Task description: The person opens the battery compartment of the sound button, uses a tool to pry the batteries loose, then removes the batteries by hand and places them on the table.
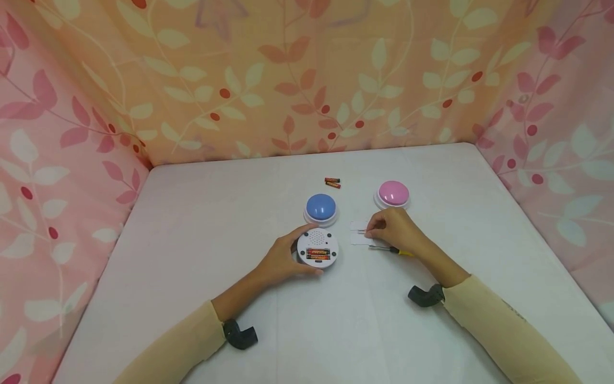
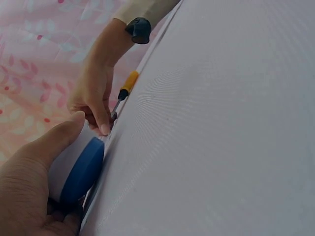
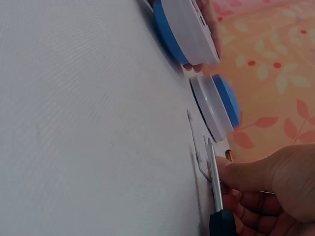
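Here, left hand (image 1: 283, 257) gripping round plastic button (image 1: 318, 244), right hand (image 1: 394, 228) at flat white card (image 1: 357, 239) — pinch unclear

The button base (image 1: 317, 243) is white, screwdriver handle (image 2: 130, 81) yellow, curtain (image 1: 307, 80) leaf-patterned.

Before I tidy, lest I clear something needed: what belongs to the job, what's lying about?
Likely in use:
upturned round white button in left hand
flat white piece at right hand
yellow-handled screwdriver

Probably idle:
upright blue-domed button
pink-domed button
loose red-and-black batteries
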The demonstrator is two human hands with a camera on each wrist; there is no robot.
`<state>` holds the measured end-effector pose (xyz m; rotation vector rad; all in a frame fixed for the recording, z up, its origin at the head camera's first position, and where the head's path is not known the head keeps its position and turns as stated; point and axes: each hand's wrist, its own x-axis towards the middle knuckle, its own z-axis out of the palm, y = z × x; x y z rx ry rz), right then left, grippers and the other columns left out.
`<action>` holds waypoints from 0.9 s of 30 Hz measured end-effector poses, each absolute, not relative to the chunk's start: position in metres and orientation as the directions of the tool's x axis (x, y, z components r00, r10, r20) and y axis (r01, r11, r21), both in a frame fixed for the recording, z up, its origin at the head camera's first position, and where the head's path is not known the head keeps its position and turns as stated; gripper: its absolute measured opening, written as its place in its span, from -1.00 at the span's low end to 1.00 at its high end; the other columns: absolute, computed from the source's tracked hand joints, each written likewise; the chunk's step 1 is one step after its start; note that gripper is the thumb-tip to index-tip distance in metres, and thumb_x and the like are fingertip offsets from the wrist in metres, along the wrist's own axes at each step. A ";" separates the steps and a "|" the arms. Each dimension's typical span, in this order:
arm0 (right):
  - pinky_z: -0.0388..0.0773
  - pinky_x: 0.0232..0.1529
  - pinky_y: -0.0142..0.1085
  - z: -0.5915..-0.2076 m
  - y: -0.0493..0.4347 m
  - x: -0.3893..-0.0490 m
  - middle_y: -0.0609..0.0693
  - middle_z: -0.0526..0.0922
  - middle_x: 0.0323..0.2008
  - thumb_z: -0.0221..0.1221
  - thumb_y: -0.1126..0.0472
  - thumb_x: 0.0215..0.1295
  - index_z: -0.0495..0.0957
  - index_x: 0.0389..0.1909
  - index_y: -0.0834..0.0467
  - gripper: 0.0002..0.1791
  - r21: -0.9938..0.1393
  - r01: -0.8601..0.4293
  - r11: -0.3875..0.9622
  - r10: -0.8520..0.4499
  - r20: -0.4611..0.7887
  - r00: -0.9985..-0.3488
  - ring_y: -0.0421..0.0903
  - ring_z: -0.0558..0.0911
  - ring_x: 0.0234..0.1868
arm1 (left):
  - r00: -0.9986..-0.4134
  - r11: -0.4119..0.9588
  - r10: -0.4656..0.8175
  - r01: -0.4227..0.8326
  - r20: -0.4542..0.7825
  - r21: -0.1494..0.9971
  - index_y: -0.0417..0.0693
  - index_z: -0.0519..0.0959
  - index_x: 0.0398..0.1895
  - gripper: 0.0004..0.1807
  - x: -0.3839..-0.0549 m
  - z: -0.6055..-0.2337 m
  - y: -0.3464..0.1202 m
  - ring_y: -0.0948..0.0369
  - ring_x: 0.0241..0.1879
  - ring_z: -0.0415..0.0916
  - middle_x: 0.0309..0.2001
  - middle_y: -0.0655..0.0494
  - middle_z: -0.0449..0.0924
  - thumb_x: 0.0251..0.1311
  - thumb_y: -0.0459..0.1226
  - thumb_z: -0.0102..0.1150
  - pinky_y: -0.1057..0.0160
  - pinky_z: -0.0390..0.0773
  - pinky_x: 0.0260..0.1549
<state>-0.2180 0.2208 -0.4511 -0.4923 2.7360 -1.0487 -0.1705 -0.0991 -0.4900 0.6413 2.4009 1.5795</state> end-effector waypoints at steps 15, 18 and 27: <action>0.54 -0.19 -0.20 -0.425 0.248 -0.193 -0.15 0.72 -0.39 0.33 0.15 0.35 0.77 -0.23 0.08 -0.89 -0.587 -0.243 0.772 -0.322 -0.031 -0.946 -0.07 0.56 -0.28 | -0.865 0.354 0.491 0.310 0.108 0.882 0.20 0.21 0.47 0.21 -0.173 -0.493 -0.099 0.29 0.20 0.43 0.24 0.35 0.46 -0.34 -0.07 0.77 0.02 0.43 0.27; 0.53 -0.17 -0.19 -0.422 0.258 -0.186 -0.14 0.72 -0.38 0.32 0.13 0.35 0.78 -0.20 0.08 -0.87 -0.575 -0.235 0.784 -0.312 -0.037 -0.949 -0.06 0.56 -0.25 | -0.868 0.361 0.488 0.293 0.088 0.885 0.20 0.14 0.48 0.24 -0.173 -0.493 -0.099 0.27 0.19 0.44 0.24 0.32 0.45 -0.31 -0.05 0.76 0.01 0.43 0.26; 0.51 -0.32 -0.31 -0.417 0.285 -0.165 -0.17 0.67 -0.35 0.40 0.13 0.26 0.75 -0.12 0.09 -0.79 -0.534 -0.272 0.800 -0.349 -0.046 -0.936 -0.10 0.55 -0.25 | -0.853 0.358 0.517 0.287 0.067 0.889 0.23 0.20 0.52 0.22 -0.173 -0.492 -0.100 0.29 0.17 0.47 0.22 0.34 0.50 -0.29 -0.04 0.74 0.03 0.46 0.21</action>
